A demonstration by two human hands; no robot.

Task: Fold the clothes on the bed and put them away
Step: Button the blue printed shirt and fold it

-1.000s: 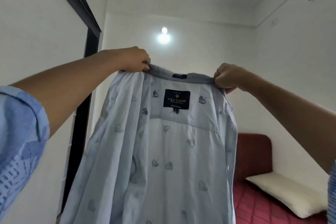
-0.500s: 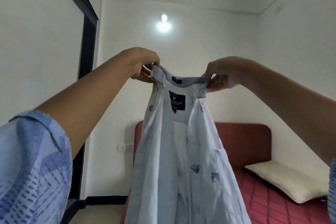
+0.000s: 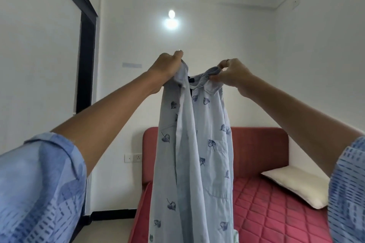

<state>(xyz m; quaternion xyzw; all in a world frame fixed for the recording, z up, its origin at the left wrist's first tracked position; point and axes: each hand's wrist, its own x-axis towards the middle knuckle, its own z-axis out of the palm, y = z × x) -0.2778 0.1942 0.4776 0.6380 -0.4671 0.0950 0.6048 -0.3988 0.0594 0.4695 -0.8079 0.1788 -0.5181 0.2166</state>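
Both hands have drawn together since a second ago: our left hand [image 3: 167, 65] and right hand [image 3: 230, 74] each pinch the shirt [image 3: 194, 154] at its collar, so it hangs narrow, halved lengthwise (a first fold, we judge) above the bed [image 3: 276, 203]. Its hem is cut off below; other clothes are unseen.
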